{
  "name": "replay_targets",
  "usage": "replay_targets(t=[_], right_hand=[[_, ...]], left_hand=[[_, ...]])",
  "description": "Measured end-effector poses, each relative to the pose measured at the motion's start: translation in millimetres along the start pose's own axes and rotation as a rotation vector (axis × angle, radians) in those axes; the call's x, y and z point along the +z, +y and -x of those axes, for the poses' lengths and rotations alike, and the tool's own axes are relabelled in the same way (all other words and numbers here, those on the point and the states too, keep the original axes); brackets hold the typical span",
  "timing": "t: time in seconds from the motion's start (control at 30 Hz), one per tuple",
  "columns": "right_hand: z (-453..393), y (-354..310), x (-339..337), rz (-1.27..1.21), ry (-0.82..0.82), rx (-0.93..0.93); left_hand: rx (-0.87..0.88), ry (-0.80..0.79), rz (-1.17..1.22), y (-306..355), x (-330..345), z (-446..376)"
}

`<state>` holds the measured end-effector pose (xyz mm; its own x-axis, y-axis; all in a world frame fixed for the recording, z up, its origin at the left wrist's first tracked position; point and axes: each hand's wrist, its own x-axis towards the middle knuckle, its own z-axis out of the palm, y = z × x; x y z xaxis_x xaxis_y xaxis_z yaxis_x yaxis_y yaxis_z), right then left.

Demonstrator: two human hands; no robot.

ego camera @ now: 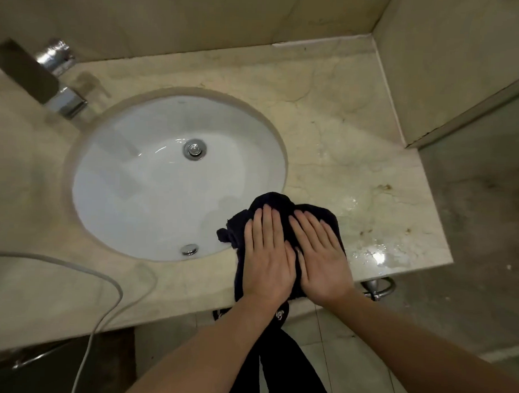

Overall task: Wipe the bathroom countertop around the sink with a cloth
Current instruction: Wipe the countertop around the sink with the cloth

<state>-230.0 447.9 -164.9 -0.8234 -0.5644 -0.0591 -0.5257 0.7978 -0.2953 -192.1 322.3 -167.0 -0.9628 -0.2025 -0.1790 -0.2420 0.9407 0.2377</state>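
A dark navy cloth (274, 201) lies bunched on the beige marble countertop (328, 116), at the front right rim of the white oval sink (152, 192). Part of the cloth hangs over the counter's front edge. My left hand (266, 255) and my right hand (319, 255) press flat on the cloth side by side, fingers straight and pointing away from me. Wet patches (374, 256) glisten on the counter to the right of my hands.
A chrome faucet (60, 80) stands at the sink's back left. A white cable (102, 282) loops over the front left of the counter. A metal towel ring (377, 288) hangs under the front edge. Walls close off the back and right.
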Motion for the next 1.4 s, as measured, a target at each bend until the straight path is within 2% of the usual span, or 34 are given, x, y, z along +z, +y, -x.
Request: replay_targets(t=[0.13,0.37,0.57,0.67,0.77,0.87,0.97,1.2,1.4], right_hand=[[-20.3,17.6,0.2,-0.002,0.034,-0.009],[-99.3,56.2,-16.2,0.0,0.062,0.023],[-121.7,72.5,-18.0,-0.012,0.063,0.015],[-107.1,72.2,-20.3,-0.017,0.077,0.032],[-58.0,79.5,-24.5,0.002,0.057,0.055],[6.7,94.8,-29.0,-0.019,0.059,0.069],[35.1,109.9,-32.0,-0.025,0.053,0.078],[11.7,139.3,-38.5,-0.014,0.045,-0.005],[-51.6,184.7,-52.4,0.021,0.073,0.073]], left_hand=[[0.027,0.022,-0.007,8.4,4.6,-26.8],[-0.081,0.026,0.133,32.5,-2.5,-107.3],[-0.12,0.155,0.104,40.1,-6.5,-130.6],[-0.099,0.113,0.064,44.8,-10.0,-120.2],[-0.036,0.075,-0.07,64.4,2.3,-82.4],[0.032,0.038,-0.1,97.5,15.4,-31.4],[0.071,0.044,-0.098,120.1,22.6,-12.0],[0.083,0.018,-0.09,137.8,19.7,-44.6],[0.033,0.077,-0.074,164.9,21.0,-123.8]])
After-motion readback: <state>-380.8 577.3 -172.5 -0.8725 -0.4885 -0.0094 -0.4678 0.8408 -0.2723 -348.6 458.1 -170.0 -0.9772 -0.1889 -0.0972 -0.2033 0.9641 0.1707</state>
